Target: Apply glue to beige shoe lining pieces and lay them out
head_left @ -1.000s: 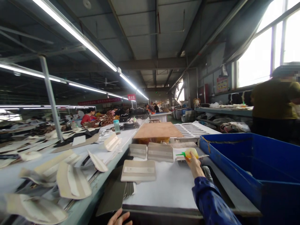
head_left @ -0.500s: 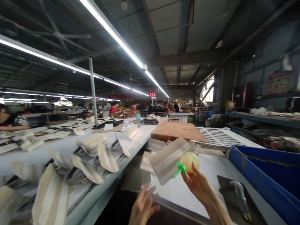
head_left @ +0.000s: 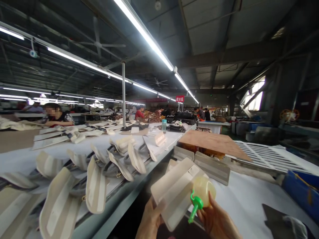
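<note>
My left hand (head_left: 151,215) grips the lower left edge of a beige panel (head_left: 171,191), its thumb lying on the panel's face. The panel is tilted and has a paler strip across it. In my right hand (head_left: 218,217) is a yellowish squeeze bottle (head_left: 204,189), with my fingers wrapped round its side. Its green nozzle cap (head_left: 196,203) points down and toward me, over the panel's right side. Behind the held panel, more beige panels (head_left: 211,167) lie on the white work surface (head_left: 245,196).
On the long table (head_left: 119,196) to my left stand several curved beige pieces (head_left: 96,186) with grey straps. A brown board (head_left: 214,141) lies ahead. To the right are a blue bin (head_left: 302,192) and a dark sheet (head_left: 276,217). A co-worker (head_left: 58,116) sits across the table.
My left hand, open and apart before, has taken hold of the beige panel and raised it nearer. The bottle has come closer and its nozzle points more downward. The view has turned left.
</note>
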### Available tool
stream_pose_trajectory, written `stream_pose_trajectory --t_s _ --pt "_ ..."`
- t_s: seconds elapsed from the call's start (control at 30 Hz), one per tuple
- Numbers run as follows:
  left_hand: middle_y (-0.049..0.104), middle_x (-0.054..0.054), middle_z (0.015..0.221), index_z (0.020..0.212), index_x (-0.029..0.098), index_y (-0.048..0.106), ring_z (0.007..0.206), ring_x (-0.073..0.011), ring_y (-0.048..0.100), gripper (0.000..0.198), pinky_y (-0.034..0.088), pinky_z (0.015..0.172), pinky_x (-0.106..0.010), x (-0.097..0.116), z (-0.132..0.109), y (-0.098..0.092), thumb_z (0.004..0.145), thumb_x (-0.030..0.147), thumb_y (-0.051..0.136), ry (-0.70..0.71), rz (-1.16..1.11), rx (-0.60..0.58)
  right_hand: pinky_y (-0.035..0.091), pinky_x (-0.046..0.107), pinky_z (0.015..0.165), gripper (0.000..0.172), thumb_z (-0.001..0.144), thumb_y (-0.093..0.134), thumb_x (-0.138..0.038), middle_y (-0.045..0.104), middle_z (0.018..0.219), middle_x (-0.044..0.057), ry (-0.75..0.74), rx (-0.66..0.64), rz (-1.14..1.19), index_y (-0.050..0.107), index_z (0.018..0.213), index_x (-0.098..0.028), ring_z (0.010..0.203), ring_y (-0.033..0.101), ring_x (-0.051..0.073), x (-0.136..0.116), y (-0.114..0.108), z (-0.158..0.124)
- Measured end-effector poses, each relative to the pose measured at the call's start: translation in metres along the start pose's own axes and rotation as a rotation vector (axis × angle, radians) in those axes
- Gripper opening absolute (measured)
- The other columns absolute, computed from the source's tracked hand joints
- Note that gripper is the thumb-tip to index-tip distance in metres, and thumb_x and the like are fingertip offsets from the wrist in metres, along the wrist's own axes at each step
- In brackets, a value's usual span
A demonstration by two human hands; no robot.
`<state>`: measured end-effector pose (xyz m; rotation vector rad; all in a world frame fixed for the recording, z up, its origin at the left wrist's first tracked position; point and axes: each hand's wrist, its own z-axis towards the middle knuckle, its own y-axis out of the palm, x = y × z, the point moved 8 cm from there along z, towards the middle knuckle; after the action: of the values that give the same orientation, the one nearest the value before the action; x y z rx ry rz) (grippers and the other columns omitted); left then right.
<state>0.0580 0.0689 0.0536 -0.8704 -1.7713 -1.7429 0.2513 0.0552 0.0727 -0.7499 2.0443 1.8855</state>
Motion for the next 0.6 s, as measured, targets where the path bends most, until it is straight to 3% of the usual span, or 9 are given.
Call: stream_pose_trajectory --t_s 0.1,0.17,0.27,0.37,0.5,0.6 --pt "0.070 -0.019 0.126 0.123 0.016 0.058 0.126 -0.0339 0.061 0.060 0.057 0.092 -0.036 -0.003 -0.010 -0.012 0.074 0.043 0.081 -0.126 -0.057 0.188 0.064 0.028 0.072 0.039 0.080 0.084 -0.020 0.074 0.105 0.019 0.036 -0.008 -0.029 0.067 0.111 -0.005 0.084 0.074 0.024 0.008 -0.001 -0.001" --pt "0.070 -0.020 0.126 0.127 0.014 0.055 0.125 -0.0336 0.062 0.058 0.057 0.096 -0.039 0.005 -0.013 -0.014 0.080 0.043 0.075 -0.139 -0.076 0.225 0.064 0.027 0.073 0.040 0.075 0.088 -0.022 0.074 0.104 0.018 -0.038 0.011 -0.031 0.069 0.107 -0.007 0.085 0.074 0.025 -0.004 0.001 -0.002" --pt "0.075 -0.020 0.117 0.130 0.011 0.053 0.118 -0.0306 0.068 0.054 0.057 0.097 -0.037 0.020 -0.014 -0.014 0.085 0.036 0.071 -0.083 -0.109 0.234 0.062 0.025 0.082 0.050 0.067 0.093 -0.026 0.074 0.110 0.014 -0.280 -0.010 -0.033 0.069 0.109 -0.014 0.097 0.072 0.023 -0.041 0.017 -0.009" --pt "0.079 -0.014 0.104 0.134 0.012 0.050 0.108 -0.0283 0.072 0.061 0.057 0.094 -0.036 0.023 -0.018 -0.010 0.082 0.030 0.075 -0.036 -0.118 0.248 0.061 0.027 0.085 0.068 0.059 0.097 -0.032 0.072 0.116 0.010 -0.549 -0.004 -0.129 0.066 0.119 -0.023 0.104 0.070 0.024 -0.066 0.038 -0.026" --pt "0.080 -0.012 0.090 0.124 0.011 0.062 0.101 -0.0329 0.074 0.064 0.058 0.089 -0.040 0.008 -0.027 0.009 0.070 0.037 0.085 -0.053 -0.096 0.210 0.059 0.025 0.088 0.073 0.056 0.097 -0.031 0.074 0.112 0.007 -0.677 0.068 -0.402 0.067 0.122 -0.025 0.104 0.070 0.026 -0.052 0.043 -0.044" --pt "0.080 -0.013 0.082 0.108 0.009 0.071 0.098 -0.0357 0.074 0.066 0.057 0.088 -0.041 0.001 -0.035 0.025 0.058 0.047 0.090 -0.066 -0.066 0.157 0.055 0.027 0.096 0.065 0.059 0.094 -0.024 0.073 0.114 0.005 -0.582 0.037 -0.454 0.069 0.119 -0.029 0.118 0.063 0.027 -0.024 0.035 -0.044"
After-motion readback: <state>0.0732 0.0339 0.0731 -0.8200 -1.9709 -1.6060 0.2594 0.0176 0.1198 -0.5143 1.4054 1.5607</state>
